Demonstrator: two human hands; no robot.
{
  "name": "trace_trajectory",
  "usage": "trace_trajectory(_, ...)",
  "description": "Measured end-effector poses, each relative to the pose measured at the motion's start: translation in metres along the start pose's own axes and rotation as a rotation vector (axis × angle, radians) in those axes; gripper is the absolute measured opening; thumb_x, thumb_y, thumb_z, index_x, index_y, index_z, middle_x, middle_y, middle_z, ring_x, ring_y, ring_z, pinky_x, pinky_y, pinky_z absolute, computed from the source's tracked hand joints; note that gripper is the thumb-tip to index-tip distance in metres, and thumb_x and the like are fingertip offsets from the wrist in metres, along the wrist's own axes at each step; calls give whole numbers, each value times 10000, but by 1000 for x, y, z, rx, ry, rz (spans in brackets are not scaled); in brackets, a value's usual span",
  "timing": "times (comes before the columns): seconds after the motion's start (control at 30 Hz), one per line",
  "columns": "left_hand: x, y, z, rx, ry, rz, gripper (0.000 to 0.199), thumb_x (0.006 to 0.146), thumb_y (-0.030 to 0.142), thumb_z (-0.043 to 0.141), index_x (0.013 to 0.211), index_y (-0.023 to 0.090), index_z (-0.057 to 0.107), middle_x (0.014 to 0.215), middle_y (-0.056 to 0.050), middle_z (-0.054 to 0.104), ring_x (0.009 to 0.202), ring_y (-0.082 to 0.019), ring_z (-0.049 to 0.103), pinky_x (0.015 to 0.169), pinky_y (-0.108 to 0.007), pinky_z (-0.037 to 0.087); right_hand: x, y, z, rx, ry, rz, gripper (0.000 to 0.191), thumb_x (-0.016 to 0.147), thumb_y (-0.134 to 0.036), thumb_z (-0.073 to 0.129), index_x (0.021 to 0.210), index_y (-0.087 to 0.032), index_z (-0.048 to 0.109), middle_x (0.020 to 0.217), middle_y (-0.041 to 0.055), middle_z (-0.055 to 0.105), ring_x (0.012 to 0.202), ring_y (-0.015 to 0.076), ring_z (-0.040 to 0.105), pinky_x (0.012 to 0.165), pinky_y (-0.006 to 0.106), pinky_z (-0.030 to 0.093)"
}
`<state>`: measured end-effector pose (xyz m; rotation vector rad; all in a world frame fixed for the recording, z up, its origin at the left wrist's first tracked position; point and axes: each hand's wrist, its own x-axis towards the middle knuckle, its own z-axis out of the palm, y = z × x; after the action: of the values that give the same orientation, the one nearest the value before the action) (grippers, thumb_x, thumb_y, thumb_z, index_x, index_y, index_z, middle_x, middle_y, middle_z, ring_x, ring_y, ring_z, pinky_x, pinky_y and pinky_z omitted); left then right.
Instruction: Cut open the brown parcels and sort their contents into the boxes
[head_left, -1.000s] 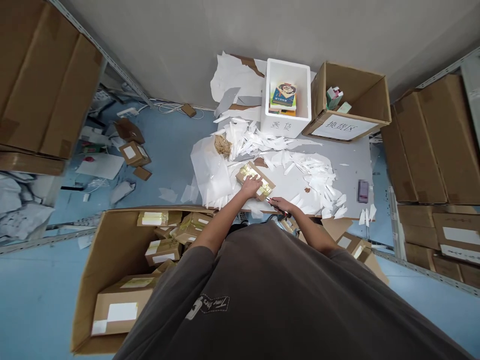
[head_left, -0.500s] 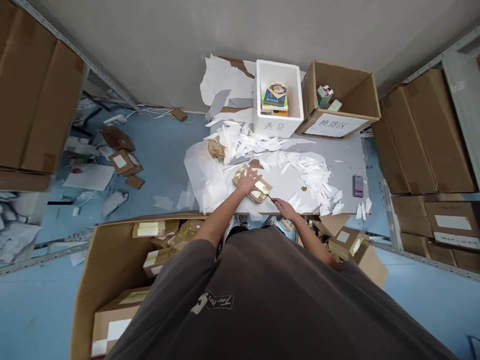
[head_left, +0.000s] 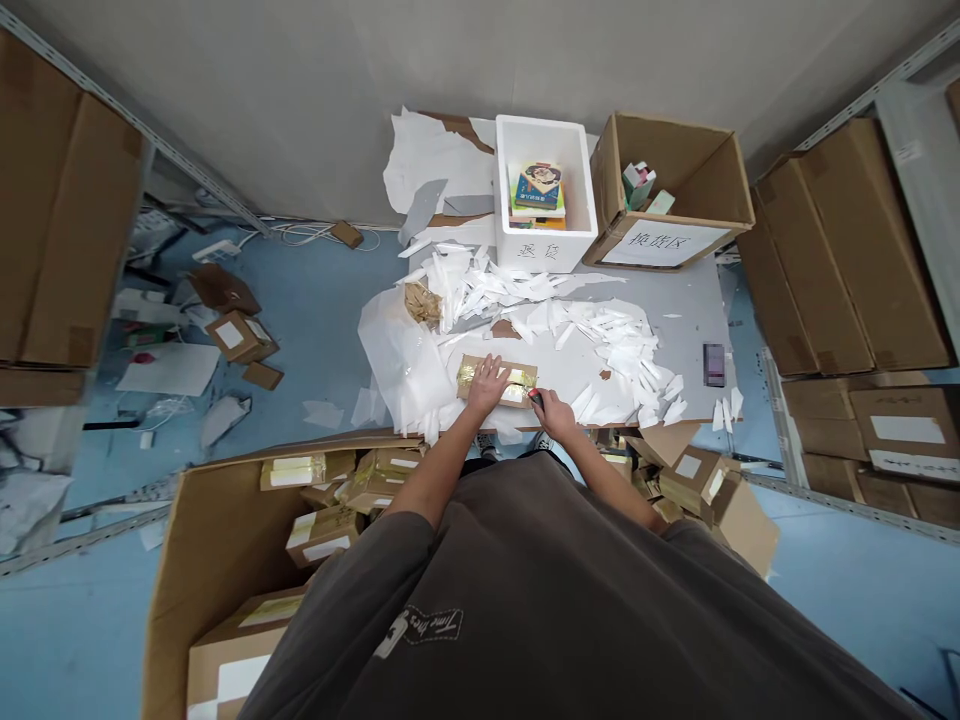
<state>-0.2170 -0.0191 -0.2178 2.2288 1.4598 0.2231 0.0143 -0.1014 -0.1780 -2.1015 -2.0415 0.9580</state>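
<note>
A small cardboard box (head_left: 513,400) wrapped in shiny yellowish tape lies near the front edge of the table. My left hand (head_left: 489,384) rests on top of it with fingers spread, pressing it against the tabletop. My right hand (head_left: 556,414) is closed round a utility knife (head_left: 536,398) with a black and red handle, held at the box's right end. Its blade is too small to make out. Torn white paper scraps (head_left: 622,345) lie in heaps behind and to the right of the box.
A white foam box (head_left: 545,250) with books and a labelled carton (head_left: 667,244) stand at the table's back. A phone (head_left: 714,365) lies at right. Clear plastic (head_left: 401,350) and crumpled brown paper (head_left: 422,303) are at left. A large carton (head_left: 217,530) of parcels stands below.
The cardboard box has turned so that it lies almost parallel to the table edge. My right hand and the knife have moved slightly left, up against the box's right end.
</note>
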Motion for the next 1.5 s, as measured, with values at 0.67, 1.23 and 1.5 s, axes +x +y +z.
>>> trace_trajectory(0.67, -4, 3, 13, -30, 210, -97, 317, 1076, 384, 591, 1306, 233, 747, 1618, -152, 595, 1604, -359, 430, 1325, -615, 320, 46, 166, -39, 546, 344, 552, 291, 1047, -385, 372, 869, -243, 554, 872, 56, 698, 849, 206, 639, 806, 309, 507)
trace_trajectory(1.23, 5, 87, 19, -50, 246, -553, 396, 1070, 318, 556, 1422, 214, 705, 1678, -173, 520, 1615, -379, 389, 1298, -606, 323, 52, -1, 16, 843, -149, 316, 831, 1045, -493, 619, 1699, -208, 193, 974, 40, 780, 672, 209, 742, 641, 315, 613)
trace_trajectory(1.5, -14, 35, -25, -346, 205, -685, 475, 1096, 285, 476, 1540, 247, 640, 1473, -102, 722, 1325, -319, 684, 1129, -435, 529, 130, -41, -16, 315, 37, 287, 707, 1041, -480, 625, 1628, -165, 387, 1273, 166, 777, 1152, 321, 741, 957, 363, 559)
